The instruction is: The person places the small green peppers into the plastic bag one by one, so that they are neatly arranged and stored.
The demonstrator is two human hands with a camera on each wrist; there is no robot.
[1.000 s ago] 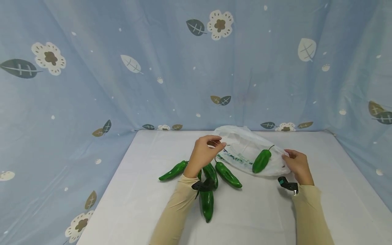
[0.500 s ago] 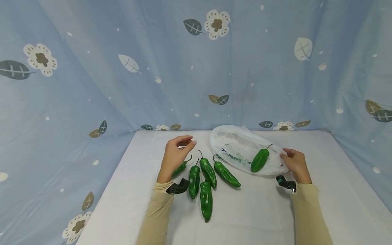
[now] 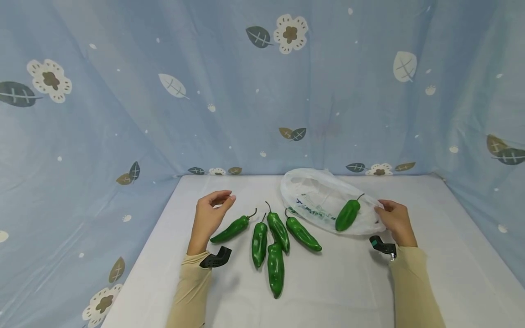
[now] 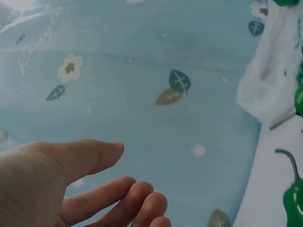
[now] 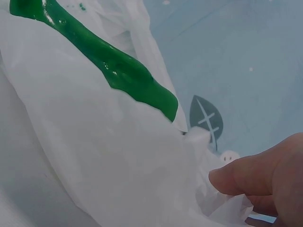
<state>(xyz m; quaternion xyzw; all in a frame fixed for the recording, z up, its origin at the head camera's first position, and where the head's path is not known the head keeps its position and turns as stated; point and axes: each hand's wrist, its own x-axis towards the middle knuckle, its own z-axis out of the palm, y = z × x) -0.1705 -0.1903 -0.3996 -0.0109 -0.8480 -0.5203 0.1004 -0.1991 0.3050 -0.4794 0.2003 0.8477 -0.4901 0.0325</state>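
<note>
A thin white plastic bag [image 3: 316,221] with printed lettering lies at the back right of the table, and a green pepper [image 3: 347,215] rests on it. My right hand [image 3: 397,219] pinches the bag's right edge between thumb and fingers; the right wrist view shows the crumpled plastic [image 5: 222,203] there. Left of the bag, several more green peppers lie loose, among them a leftmost pepper [image 3: 231,229] and a front pepper [image 3: 275,271]. Beside the leftmost one, my left hand [image 3: 209,216] hovers with relaxed fingers and holds nothing.
The table has a white cover [image 3: 328,287]. A blue patterned curtain [image 3: 229,91] hangs behind it and along both sides. Small black wrist cameras, such as the left one [image 3: 216,258], sit on both sleeves.
My left hand has moved left, away from the bag's opening and past the loose peppers, uncovering them. The right hand keeps its hold on the bag, nearly still.
</note>
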